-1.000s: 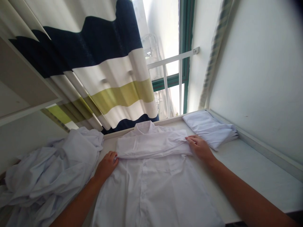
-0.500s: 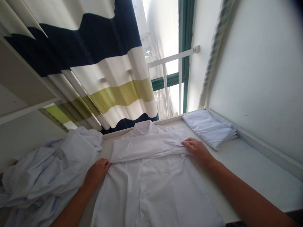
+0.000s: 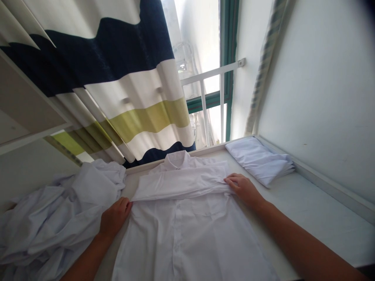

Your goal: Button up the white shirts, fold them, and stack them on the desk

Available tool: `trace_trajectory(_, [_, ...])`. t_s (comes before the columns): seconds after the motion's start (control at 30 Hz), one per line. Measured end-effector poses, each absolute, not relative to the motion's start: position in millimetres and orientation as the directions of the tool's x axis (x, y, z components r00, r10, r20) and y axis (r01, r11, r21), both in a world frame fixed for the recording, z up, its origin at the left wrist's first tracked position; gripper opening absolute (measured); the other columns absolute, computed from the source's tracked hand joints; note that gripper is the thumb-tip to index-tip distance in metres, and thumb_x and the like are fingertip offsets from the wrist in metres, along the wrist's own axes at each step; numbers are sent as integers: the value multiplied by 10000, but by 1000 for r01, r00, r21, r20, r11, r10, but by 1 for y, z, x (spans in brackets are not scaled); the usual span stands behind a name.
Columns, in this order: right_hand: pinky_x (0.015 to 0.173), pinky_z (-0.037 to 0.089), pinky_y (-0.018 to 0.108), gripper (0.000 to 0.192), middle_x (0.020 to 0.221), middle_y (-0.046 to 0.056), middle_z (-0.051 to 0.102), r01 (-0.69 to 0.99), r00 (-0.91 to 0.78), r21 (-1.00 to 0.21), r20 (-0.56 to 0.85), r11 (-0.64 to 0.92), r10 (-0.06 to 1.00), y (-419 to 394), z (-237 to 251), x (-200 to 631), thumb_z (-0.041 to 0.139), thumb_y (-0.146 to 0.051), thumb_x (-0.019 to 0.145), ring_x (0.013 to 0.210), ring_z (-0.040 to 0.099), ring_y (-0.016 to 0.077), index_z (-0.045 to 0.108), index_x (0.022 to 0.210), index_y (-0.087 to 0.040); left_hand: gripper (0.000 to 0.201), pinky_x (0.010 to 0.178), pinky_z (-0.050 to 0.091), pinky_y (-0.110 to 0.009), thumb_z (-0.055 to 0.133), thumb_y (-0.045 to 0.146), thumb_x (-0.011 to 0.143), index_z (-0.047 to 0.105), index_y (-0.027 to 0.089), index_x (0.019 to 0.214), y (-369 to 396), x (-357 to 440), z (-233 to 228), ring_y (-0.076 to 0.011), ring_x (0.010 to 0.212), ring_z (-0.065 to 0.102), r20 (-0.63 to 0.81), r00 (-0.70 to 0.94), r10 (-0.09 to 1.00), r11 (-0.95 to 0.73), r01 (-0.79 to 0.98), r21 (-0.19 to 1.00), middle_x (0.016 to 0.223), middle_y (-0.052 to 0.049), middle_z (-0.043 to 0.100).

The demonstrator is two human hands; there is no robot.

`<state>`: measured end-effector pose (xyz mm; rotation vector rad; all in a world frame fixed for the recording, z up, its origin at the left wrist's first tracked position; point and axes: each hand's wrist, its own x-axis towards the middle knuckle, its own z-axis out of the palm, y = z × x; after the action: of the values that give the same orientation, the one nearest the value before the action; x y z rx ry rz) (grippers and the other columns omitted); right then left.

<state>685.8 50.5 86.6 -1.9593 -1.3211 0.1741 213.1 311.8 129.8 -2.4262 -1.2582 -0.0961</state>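
— Lying flat on the pale white tabletop is a white button-front cotton shirt, collar toward the window, placket running down the middle. Do you see the sleeves?

— Yes, a folded white sleeve band lies across the chest, just below the collar, and both hands are at its ends.

— How does the left hand sit?

— It rests at the left end of the band, where the fabric comes to a point. The fingers are curled and close together; they seem to pinch that corner, though the fingertips are tucked under the cloth edge, so I cannot be sure of the grip.

— And the right hand?

— Palm down on the right end of the band, fingers pressed together and bent slightly, fingertips on the fold. It presses flat rather than grasping.

— What lies around the shirt?

— A rumpled heap of white garments to the left, touching the left forearm's side of the table. A neatly folded stack of white cloth sits in the far right corner, near the right hand but apart from it. Behind hangs a striped curtain in navy, white and olive green, beside a green-framed window with a white railing.
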Motion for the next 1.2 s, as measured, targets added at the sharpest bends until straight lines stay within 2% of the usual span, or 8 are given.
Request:
trace_trajectory(0.23, [912, 456, 309, 384, 1020, 56, 744, 752, 414, -644, 299, -138, 860, 49, 92, 682, 433, -364, 975, 958, 672, 216, 783, 893, -230, 362, 650, 316, -287, 390, 387, 964, 666, 214, 808, 308, 208, 129, -248, 835, 654, -69, 588, 806, -586, 778, -227, 883, -70, 722])
trace_trajectory(0.4, [904, 461, 302, 368, 1017, 51, 746, 765, 420, -628, 314, -145, 852, 50, 92, 681, 442, -346, 972, 953, 678, 216, 783, 892, -234, 571, 641, 322, -298, 396, 638, 913, 621, 208, 613, 322, 222, 158, -259, 746, 635, -124, 540, 832, -551, 832, -71, 735, -83, 695])
trace_trajectory(0.5, [914, 454, 304, 373, 1028, 53, 745, 773, 423, -619, 337, -141, 841, 50, 91, 682, 435, -339, 978, 957, 675, 214, 782, 901, -227, 580, 660, 376, -306, 368, 679, 899, 607, 204, 668, 351, 239, 172, -269, 765, 646, -59, 374, 925, -364, 921, 135, 745, -89, 687])
trace_trajectory(0.6, [928, 438, 317, 366, 1047, 52, 744, 784, 429, -604, 357, -145, 830, 50, 90, 682, 436, -334, 981, 974, 663, 213, 781, 921, -227, 573, 607, 421, -335, 427, 709, 846, 612, 177, 739, 384, 260, 170, -279, 667, 638, -132, 181, 975, -144, 958, 250, 680, -114, 665])
trace_trajectory(0.7, [941, 402, 364, 347, 1073, 40, 743, 794, 465, -569, 341, -215, 817, 50, 89, 682, 449, -346, 981, 1033, 628, 236, 780, 930, -256, 549, 536, 439, -331, 521, 682, 801, 619, 148, 725, 407, 279, 158, -244, 567, 609, -229, 165, 959, -88, 946, 312, 626, -107, 653])
trace_trajectory(0.8, [949, 368, 401, 341, 1104, 33, 739, 799, 485, -542, 324, -261, 812, 50, 89, 681, 450, -358, 983, 1073, 589, 257, 780, 945, -282, 424, 579, 472, -304, 510, 545, 857, 633, 141, 834, 415, 291, 145, -219, 659, 644, -185, 226, 956, -138, 909, 394, 766, -95, 702])
trace_trajectory(0.97, [932, 354, 410, 334, 1096, 36, 745, 825, 462, -501, 326, -263, 825, 51, 91, 678, 461, -366, 980, 1031, 576, 249, 782, 938, -283, 381, 786, 473, -359, 331, 432, 956, 575, 152, 1042, 410, 293, 125, -292, 993, 656, 59, 223, 973, -229, 905, 358, 1061, -169, 687])
trace_trajectory(1.2, [903, 346, 390, 343, 1087, 38, 739, 822, 451, -492, 257, -286, 855, 52, 89, 678, 443, -350, 990, 1016, 591, 235, 778, 941, -290, 584, 780, 457, -401, 387, 694, 877, 611, 156, 915, 389, 271, 112, -366, 938, 673, 31, 203, 979, -204, 943, 262, 929, -192, 711])
